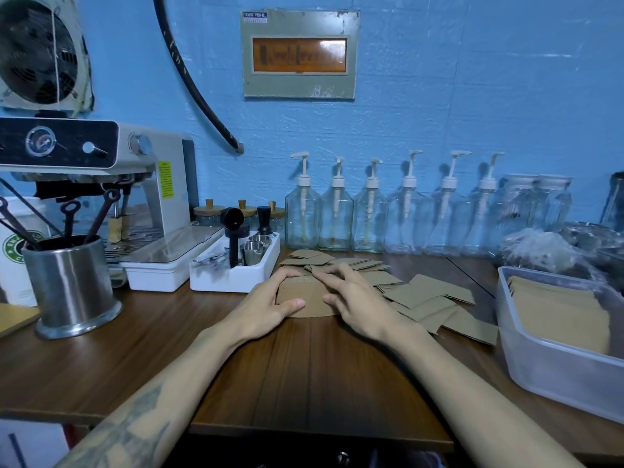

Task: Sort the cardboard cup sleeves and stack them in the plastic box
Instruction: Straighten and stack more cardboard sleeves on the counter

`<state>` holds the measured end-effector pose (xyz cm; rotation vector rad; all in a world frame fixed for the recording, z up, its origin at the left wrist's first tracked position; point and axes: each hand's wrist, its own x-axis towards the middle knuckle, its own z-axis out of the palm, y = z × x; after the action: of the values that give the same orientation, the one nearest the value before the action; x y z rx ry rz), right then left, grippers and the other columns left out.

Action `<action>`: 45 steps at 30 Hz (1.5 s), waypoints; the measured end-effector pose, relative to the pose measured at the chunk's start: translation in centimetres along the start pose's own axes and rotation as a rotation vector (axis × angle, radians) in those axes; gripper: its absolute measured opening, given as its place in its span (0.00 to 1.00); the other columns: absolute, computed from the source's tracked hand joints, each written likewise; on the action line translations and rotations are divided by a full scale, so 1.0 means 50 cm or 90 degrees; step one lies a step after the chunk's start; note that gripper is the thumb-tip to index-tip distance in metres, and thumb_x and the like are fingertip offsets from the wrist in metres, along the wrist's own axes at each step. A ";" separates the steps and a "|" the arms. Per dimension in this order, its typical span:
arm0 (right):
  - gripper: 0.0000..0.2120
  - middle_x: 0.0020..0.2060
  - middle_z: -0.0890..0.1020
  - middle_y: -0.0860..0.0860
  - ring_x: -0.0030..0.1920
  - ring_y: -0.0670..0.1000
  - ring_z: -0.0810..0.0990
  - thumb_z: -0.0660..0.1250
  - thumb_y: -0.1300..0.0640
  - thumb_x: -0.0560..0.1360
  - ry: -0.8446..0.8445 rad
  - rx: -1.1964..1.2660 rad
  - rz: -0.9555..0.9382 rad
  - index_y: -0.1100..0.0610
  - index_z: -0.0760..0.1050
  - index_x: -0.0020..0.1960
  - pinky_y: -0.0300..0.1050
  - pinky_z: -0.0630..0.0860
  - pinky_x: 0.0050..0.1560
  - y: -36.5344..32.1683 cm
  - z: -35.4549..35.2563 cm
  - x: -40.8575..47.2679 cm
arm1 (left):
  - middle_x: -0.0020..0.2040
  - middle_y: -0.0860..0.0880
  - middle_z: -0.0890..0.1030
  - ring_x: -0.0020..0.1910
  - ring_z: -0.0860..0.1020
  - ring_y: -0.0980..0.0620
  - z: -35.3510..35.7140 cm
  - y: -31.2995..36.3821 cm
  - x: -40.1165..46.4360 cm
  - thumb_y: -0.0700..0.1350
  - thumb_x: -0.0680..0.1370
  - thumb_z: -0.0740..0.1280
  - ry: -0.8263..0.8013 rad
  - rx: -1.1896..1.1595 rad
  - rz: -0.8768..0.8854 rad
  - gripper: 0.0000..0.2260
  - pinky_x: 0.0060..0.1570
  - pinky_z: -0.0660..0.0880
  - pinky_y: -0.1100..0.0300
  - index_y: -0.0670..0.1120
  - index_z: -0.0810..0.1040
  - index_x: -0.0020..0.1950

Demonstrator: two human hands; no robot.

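Nearest the front edge of the wooden table [304, 373], two bare forearms reach in side by side toward its middle. The left hand [266, 305] curls around the left side of a small stack of sleeves [304, 297], its fingers bent over the far edge and its thumb lying on top near the front. The right hand [351, 298] rests on the right side of the same stack, fingers spread and bent, with the fingertips pressing down on the top sleeve. The stack lies flat on the table between the two hands.

To the right and just behind the hands, loose sleeves [429, 298] lie scattered and overlapping across the table. At the right edge sits the plastic box [557, 366], clear-walled, with more sleeves stacked inside it.

On the left side stands a steel cup [71, 285] holding dark tools. Behind the hands is a white tray [236, 275] with small metal cups and a black scoop, and beside it, toward the far left corner, a coffee machine [101, 184]. Along the far edge, against the blue wall, stands a row of clear pump bottles [388, 211].
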<state>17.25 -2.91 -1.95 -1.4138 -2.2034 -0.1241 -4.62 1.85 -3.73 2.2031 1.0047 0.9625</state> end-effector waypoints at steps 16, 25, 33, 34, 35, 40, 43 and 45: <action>0.26 0.64 0.72 0.54 0.65 0.57 0.68 0.64 0.66 0.73 -0.021 -0.130 0.306 0.54 0.72 0.70 0.50 0.67 0.65 0.123 -0.102 -0.132 | 0.55 0.47 0.79 0.53 0.78 0.48 0.041 0.040 -0.018 0.54 0.76 0.71 -0.014 0.014 0.013 0.18 0.61 0.74 0.47 0.62 0.69 0.63; 0.33 0.75 0.66 0.48 0.69 0.55 0.61 0.58 0.64 0.72 -0.150 -0.134 0.282 0.43 0.66 0.74 0.54 0.60 0.68 0.162 -0.095 -0.098 | 0.51 0.48 0.78 0.44 0.77 0.50 0.039 0.026 -0.003 0.61 0.75 0.67 -0.006 0.068 0.003 0.18 0.54 0.76 0.47 0.68 0.65 0.62; 0.26 0.65 0.71 0.51 0.61 0.54 0.62 0.52 0.43 0.75 -0.177 -0.234 0.289 0.42 0.65 0.73 0.51 0.57 0.56 0.181 -0.090 -0.084 | 0.54 0.44 0.79 0.45 0.77 0.48 0.033 0.018 0.005 0.60 0.75 0.67 -0.021 0.093 0.016 0.19 0.51 0.76 0.45 0.67 0.65 0.64; 0.28 0.63 0.70 0.51 0.62 0.54 0.62 0.51 0.40 0.73 -0.164 -0.247 0.285 0.42 0.65 0.72 0.52 0.58 0.59 0.179 -0.087 -0.082 | 0.54 0.44 0.79 0.45 0.77 0.48 0.033 0.018 0.005 0.60 0.75 0.68 -0.020 0.095 0.016 0.20 0.52 0.76 0.45 0.67 0.65 0.64; 0.29 0.60 0.70 0.52 0.64 0.55 0.62 0.52 0.38 0.72 -0.149 -0.255 0.277 0.43 0.66 0.72 0.53 0.57 0.63 0.177 -0.083 -0.081 | 0.55 0.44 0.79 0.47 0.78 0.48 0.032 0.018 0.005 0.60 0.75 0.68 -0.019 0.093 0.017 0.20 0.54 0.76 0.45 0.68 0.65 0.65; 0.36 0.52 0.63 0.49 0.63 0.56 0.66 0.60 0.32 0.68 -0.098 -0.198 0.240 0.47 0.67 0.72 0.52 0.61 0.64 0.172 -0.080 -0.084 | 0.65 0.52 0.76 0.55 0.78 0.45 0.031 0.020 0.001 0.57 0.76 0.69 -0.023 0.085 0.035 0.25 0.61 0.74 0.47 0.70 0.63 0.69; 0.34 0.57 0.65 0.50 0.61 0.54 0.66 0.69 0.37 0.70 -0.067 -0.159 0.239 0.44 0.66 0.73 0.50 0.64 0.58 0.166 -0.087 -0.086 | 0.67 0.54 0.75 0.57 0.78 0.46 0.032 0.019 0.000 0.57 0.77 0.69 -0.021 0.088 0.030 0.25 0.61 0.74 0.47 0.68 0.63 0.70; 0.31 0.58 0.68 0.48 0.58 0.52 0.66 0.71 0.42 0.72 -0.030 -0.114 0.249 0.40 0.66 0.72 0.51 0.65 0.53 0.154 -0.095 -0.086 | 0.63 0.53 0.77 0.54 0.79 0.46 0.033 0.019 0.000 0.56 0.77 0.69 -0.025 0.080 0.026 0.24 0.59 0.75 0.46 0.66 0.64 0.70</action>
<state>27.10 -4.61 -1.34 -1.9357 -1.9466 -0.1530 -2.93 1.03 -4.08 2.3441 1.0313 0.8928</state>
